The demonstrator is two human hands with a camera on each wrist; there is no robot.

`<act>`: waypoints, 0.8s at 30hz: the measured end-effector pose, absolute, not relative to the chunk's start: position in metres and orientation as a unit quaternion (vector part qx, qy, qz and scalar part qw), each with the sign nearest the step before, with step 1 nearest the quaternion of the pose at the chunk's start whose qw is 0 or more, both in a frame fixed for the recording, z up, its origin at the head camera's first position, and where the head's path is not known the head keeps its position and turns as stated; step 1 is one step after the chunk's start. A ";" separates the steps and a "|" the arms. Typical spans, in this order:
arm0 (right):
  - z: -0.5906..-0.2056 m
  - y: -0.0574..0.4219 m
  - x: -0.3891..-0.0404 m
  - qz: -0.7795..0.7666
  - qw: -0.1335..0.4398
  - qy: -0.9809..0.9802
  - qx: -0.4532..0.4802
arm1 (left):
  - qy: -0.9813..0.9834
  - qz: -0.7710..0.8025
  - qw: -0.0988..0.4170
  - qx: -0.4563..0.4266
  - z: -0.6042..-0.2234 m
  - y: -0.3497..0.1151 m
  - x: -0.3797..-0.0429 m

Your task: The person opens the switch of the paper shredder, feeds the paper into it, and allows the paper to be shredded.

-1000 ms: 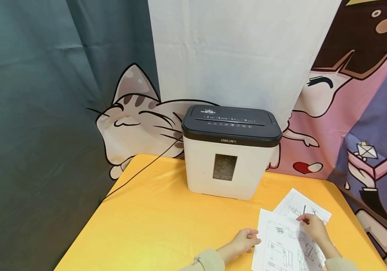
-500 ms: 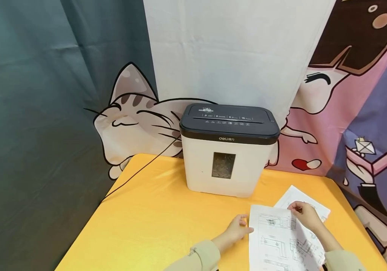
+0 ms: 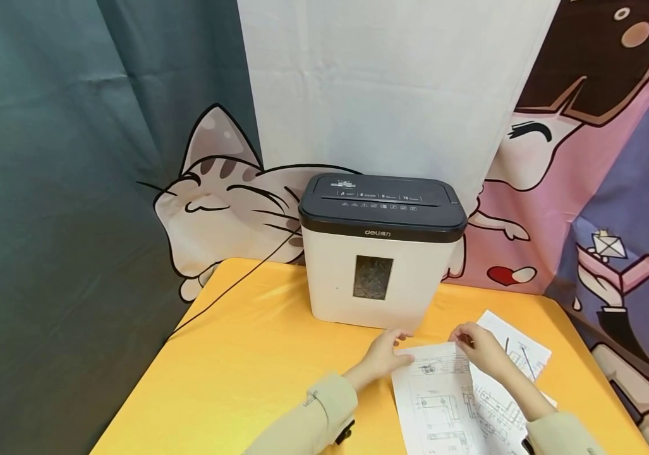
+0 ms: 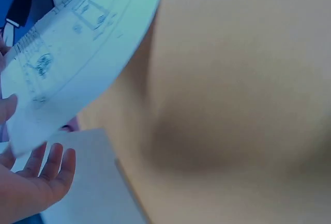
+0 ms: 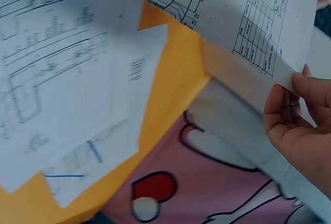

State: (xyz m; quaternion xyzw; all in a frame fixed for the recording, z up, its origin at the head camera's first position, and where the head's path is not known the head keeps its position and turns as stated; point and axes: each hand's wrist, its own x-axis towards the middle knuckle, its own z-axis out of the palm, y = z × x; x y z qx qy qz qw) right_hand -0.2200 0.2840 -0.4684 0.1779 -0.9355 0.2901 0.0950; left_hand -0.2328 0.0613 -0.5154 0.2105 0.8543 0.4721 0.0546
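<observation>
A printed sheet of paper (image 3: 432, 398) with line drawings is raised by its top edge. My right hand (image 3: 480, 347) pinches the sheet's top right corner between thumb and fingers, as the right wrist view also shows. My left hand (image 3: 381, 357) is at the top left corner, with its thumb over the front and its other fingers spread behind; in the left wrist view the sheet (image 4: 77, 53) curves down between them. In front of the hands stands a white paper shredder (image 3: 330, 278) with a dark lid (image 3: 381, 221) and a narrow feed slot. More printed sheets (image 3: 517, 354) lie at the right.
A black cord (image 3: 233, 287) runs from the shredder to the left edge of the yellow table (image 3: 244, 366). Behind stands a printed cloth backdrop (image 3: 369, 82) with a cartoon cat. Through the shredder's window (image 3: 373, 278) scraps show.
Both hands have moved left and toward the shredder, bringing the top sheet off the other papers. The left hand has gone from the sheet's side edge to its top left corner.
</observation>
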 end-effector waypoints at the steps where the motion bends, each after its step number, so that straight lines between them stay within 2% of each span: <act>1: -0.465 0.279 -0.220 0.286 0.101 -0.934 0.190 | 0.868 0.443 0.049 0.220 -0.510 0.061 -0.234; 4: -0.455 0.261 -0.219 0.272 0.111 -0.931 0.219 | 0.900 0.364 0.039 0.236 -0.496 0.059 -0.237; 8: -0.444 0.240 -0.217 0.254 0.124 -0.927 0.246 | 0.918 0.303 0.058 0.249 -0.485 0.057 -0.240; 16: -0.433 0.211 -0.216 0.241 0.185 -0.898 0.318 | 0.893 0.354 0.101 0.259 -0.483 0.050 -0.239; 24: -0.432 0.197 -0.217 0.260 0.224 -0.874 0.344 | 0.892 0.372 0.054 0.252 -0.484 0.043 -0.236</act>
